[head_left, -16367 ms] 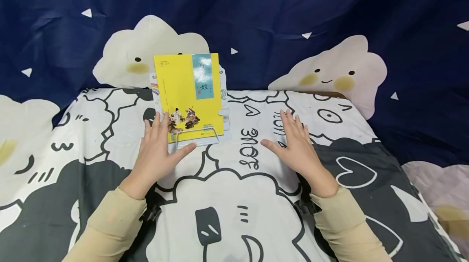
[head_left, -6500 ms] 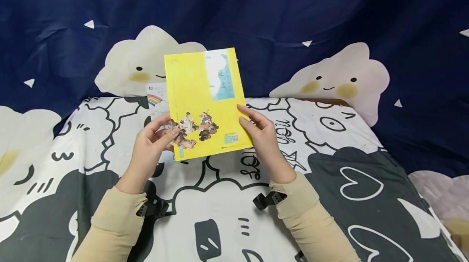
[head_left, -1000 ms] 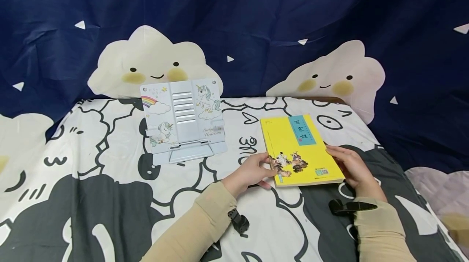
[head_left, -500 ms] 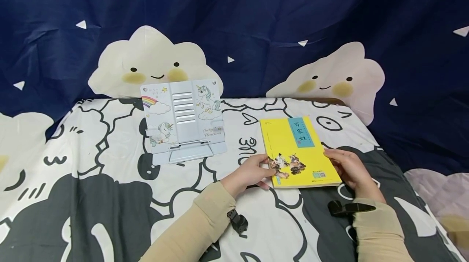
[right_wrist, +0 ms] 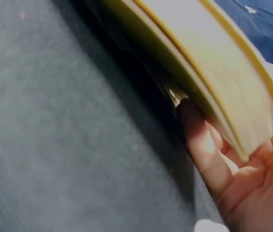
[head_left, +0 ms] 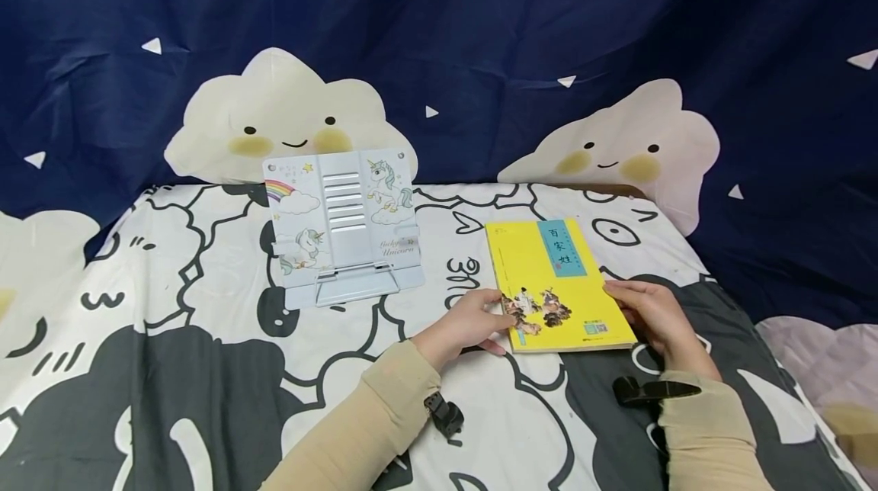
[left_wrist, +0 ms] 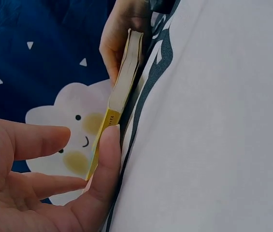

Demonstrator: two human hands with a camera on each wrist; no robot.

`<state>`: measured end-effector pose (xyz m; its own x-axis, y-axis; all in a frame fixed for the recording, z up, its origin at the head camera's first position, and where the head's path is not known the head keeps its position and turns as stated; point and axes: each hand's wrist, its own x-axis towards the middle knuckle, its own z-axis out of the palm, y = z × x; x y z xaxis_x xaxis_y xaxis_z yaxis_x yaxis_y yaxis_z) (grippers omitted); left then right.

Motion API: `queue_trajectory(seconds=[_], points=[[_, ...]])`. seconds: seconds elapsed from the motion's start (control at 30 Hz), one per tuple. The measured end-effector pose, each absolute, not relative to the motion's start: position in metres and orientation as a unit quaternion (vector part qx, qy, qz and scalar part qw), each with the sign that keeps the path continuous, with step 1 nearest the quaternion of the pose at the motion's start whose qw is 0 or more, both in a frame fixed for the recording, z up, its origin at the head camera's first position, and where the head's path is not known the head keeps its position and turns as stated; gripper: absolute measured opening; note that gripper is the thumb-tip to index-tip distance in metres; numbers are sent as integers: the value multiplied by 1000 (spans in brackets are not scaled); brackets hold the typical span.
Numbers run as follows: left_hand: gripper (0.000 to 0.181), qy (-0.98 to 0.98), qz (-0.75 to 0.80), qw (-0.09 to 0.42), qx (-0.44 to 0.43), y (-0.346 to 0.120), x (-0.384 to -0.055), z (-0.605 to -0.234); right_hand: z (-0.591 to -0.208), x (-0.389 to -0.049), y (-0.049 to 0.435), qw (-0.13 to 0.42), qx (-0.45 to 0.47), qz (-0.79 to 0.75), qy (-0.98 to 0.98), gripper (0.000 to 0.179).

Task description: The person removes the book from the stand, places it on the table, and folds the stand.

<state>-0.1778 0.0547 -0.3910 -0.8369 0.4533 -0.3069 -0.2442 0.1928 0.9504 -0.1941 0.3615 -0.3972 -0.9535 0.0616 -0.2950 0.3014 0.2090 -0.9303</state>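
Note:
A yellow book with a blue title strip is at the right of the bedspread, its cover facing up. My left hand holds its lower left corner, with fingers both above and below. In the left wrist view the left hand is at the spine end, and one finger lies under the book. My right hand grips the right edge. The right wrist view shows fingers of the right hand beneath the book, with a dark gap under that edge.
A pale metal book stand with unicorn pictures and a wire page holder stands left of the book. The patterned bedspread spreads below. A dark blue curtain with cloud faces hangs behind.
Earlier the book rested on the stand, then both hands held it up in front. It is now lower and to the right. Over the last second it has shifted slightly left.

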Motion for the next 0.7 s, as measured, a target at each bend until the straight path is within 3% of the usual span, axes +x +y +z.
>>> queue_trajectory(seconds=[0.1, 0.17, 0.7], points=[[52, 722, 632, 274, 69, 55, -178, -391, -397, -195, 360, 90, 128, -582, 798, 60], [53, 722, 631, 274, 67, 55, -178, -391, -396, -195, 359, 90, 141, -557, 813, 68], [51, 741, 614, 264, 66, 47, -176, -382, -390, -195, 355, 75, 181, -511, 837, 47]])
